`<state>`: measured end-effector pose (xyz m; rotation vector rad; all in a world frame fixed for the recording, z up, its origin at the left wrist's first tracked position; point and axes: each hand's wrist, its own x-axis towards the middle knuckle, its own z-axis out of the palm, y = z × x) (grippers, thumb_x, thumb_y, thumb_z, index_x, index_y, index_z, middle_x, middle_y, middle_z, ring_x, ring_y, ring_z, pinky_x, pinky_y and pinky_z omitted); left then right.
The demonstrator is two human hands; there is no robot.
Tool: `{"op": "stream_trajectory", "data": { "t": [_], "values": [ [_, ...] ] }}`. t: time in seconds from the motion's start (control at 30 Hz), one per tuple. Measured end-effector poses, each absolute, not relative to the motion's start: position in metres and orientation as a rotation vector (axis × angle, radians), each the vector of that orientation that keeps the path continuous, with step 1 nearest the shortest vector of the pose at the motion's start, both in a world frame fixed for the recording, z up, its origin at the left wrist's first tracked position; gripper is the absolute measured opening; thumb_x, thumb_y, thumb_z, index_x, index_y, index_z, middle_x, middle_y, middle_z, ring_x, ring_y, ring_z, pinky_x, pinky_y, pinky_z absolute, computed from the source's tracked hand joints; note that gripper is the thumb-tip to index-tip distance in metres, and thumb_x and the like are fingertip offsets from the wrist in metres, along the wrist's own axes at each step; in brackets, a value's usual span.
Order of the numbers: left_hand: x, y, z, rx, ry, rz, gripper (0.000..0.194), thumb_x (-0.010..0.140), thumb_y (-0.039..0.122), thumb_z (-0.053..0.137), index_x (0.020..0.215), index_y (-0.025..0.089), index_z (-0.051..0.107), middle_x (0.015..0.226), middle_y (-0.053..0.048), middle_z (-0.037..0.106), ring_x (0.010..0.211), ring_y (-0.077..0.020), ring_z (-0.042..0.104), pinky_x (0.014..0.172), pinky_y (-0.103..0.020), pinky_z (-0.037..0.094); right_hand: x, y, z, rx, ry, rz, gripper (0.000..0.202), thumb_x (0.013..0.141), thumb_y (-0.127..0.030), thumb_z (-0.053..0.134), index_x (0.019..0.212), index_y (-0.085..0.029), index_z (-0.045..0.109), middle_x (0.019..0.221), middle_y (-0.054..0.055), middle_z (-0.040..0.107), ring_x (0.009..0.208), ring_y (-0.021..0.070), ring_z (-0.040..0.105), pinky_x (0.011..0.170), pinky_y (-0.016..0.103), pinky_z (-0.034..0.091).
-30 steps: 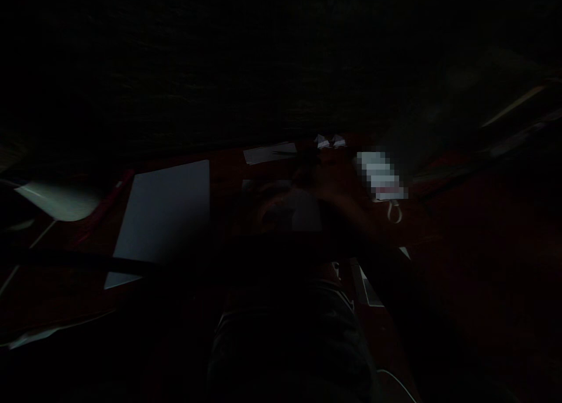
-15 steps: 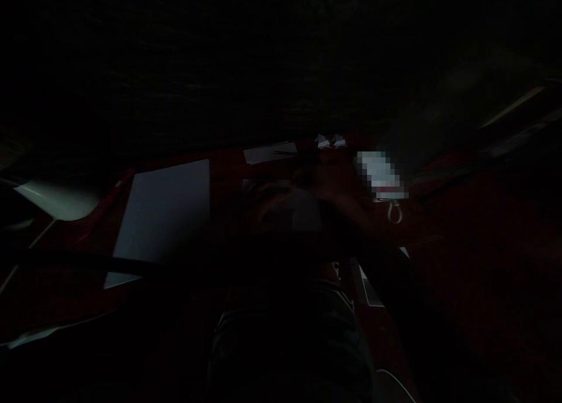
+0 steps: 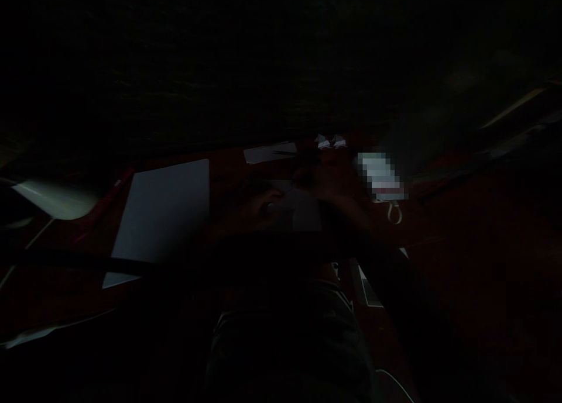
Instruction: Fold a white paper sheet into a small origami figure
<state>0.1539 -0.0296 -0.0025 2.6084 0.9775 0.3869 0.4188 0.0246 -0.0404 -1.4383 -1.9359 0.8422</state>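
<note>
The head view is very dark. A pale sheet of paper (image 3: 306, 211) lies on the reddish-brown table (image 3: 223, 175) in front of me. My left hand (image 3: 260, 204) is at the sheet's left side, its fingers curled, and the details are lost in shadow. At the sheet's upper right edge is my right hand (image 3: 312, 181), very dim, its fingers hard to tell apart. Whether either hand grips the paper cannot be made out.
A large pale board or closed laptop (image 3: 167, 210) lies on the left, beside a red strip (image 3: 105, 207). Behind the hands are a white paper with a thin dark tool (image 3: 267, 152) and two small folded papers (image 3: 323, 142). A blurred-out pale item (image 3: 381, 175) with a loop lies right.
My left hand has shifted slightly at the left side of the sheet, and more of the pale paper shows beside its fingers. My right hand has hardly moved.
</note>
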Motion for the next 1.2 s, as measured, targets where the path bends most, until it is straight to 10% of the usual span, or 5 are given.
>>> {"op": "stream_trajectory", "data": {
  "t": [0.73,1.2],
  "values": [
    [0.15,-0.034,0.012,2.612,1.202,0.456,0.016,0.089,0.028,0.066,0.087,0.026,0.082,0.096,-0.005,0.084,0.103,-0.032,0.075,0.115,-0.059,0.046,0.422,0.02,-0.03,-1.474,-1.998,0.786,0.011,0.083,-0.012,0.081,0.089,-0.02,0.083,0.097,0.005,0.084,0.093,0.0231,0.078,0.086,0.033,0.06],
    [0.167,-0.034,-0.016,2.655,1.137,0.635,0.022,0.096,0.028,0.059,0.101,0.022,0.08,0.1,-0.008,0.082,0.102,-0.0303,0.073,0.114,-0.055,0.043,0.421,0.008,-0.032,-1.222,-2.224,0.762,0.017,0.084,-0.021,0.081,0.1,-0.024,0.084,0.103,0.004,0.085,0.093,0.0225,0.077,0.082,0.032,0.055]
  ]
}}
